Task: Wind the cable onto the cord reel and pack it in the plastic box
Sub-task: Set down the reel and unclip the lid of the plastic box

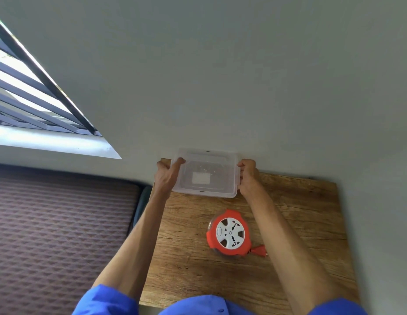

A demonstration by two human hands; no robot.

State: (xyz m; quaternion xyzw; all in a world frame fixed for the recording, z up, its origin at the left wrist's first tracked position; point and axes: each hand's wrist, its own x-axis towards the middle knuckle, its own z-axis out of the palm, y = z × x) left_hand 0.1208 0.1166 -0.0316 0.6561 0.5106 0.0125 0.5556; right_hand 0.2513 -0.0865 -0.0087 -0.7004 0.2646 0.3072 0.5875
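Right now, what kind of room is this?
Probably a bedroom or small home room, not a workshop. A patterned mattress lies beside a small wooden table pushed against a plain wall, with a barred window to the left. Only a plastic box and reel are on the table.

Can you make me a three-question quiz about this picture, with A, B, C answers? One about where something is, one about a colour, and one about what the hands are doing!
1. Where is the cord reel?
A. inside the plastic box
B. on the wooden table, nearer the person than the box
C. on the mattress

2. What colour is the reel's outer frame?
A. orange-red
B. green
C. black

3. What are the hands doing?
A. both holding the plastic box
B. both winding cable
C. resting flat on the table

Answers:
1 B, it sits on the table below the plastic box.
2 A, the rim is orange-red around a white face.
3 A, the left hand and right hand grip opposite sides.
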